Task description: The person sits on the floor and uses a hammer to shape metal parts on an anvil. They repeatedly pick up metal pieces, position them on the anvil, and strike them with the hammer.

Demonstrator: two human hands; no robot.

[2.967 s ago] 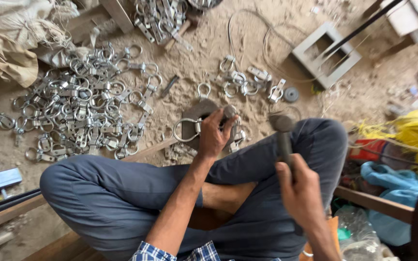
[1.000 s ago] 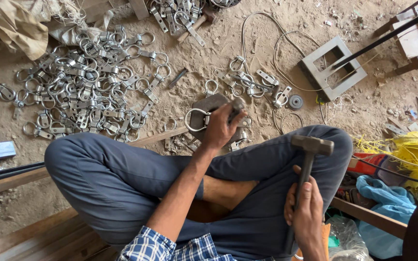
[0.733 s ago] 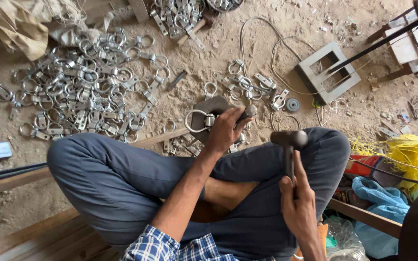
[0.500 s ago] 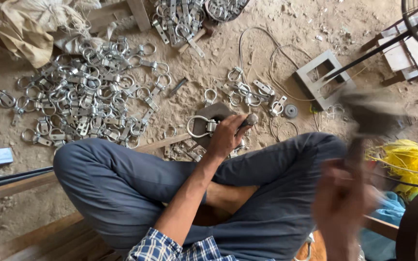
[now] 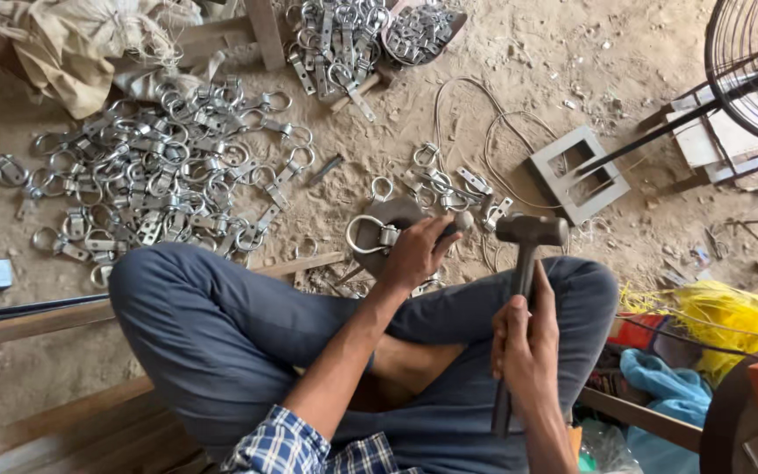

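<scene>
Metal ring clasp [image 5: 368, 235], silvery loop on round anvil block [image 5: 401, 215]

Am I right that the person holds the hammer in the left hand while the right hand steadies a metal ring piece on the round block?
Not quite: the hands are swapped. In the head view the right hand grips the hammer by its handle, and the left hand steadies the metal ring piece on the round block. The rest stands.
</scene>
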